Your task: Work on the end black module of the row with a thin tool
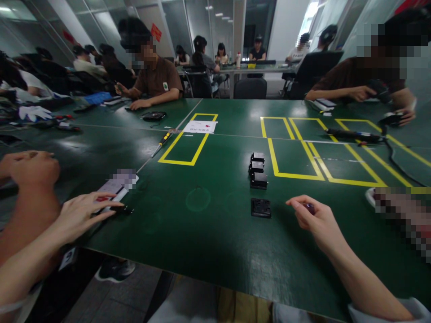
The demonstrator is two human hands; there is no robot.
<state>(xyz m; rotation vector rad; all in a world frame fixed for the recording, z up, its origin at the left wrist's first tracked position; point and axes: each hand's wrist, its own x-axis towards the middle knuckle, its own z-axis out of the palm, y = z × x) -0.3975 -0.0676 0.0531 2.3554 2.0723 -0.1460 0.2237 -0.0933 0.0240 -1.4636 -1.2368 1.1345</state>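
My left hand (pixel 84 209) reaches over the table at the left, thumb and forefinger closed about a small dark part (pixel 127 209) whose shape is hard to make out. Beside these fingers lies a white and red phone-like item (pixel 107 186), partly blurred out. On the right, my right hand (pixel 314 220) hovers above the tabletop with curled fingers; a dark, shiny spot shows among them, too small to name. Left of it lies a flat square black plastic piece (pixel 261 208). Beyond that stand three black block-shaped parts (pixel 258 179) in a row.
Yellow tape outlines (pixel 296 175) mark the green table (pixel 215 242). A yellow-black screwdriver (pixel 163 142) and a paper label (pixel 201 127) lie farther off. A black rod-shaped tool (pixel 353 135) with a cable rests at the right. A neighbour's arm (pixel 33 197) is close on the left; co-workers sit opposite.
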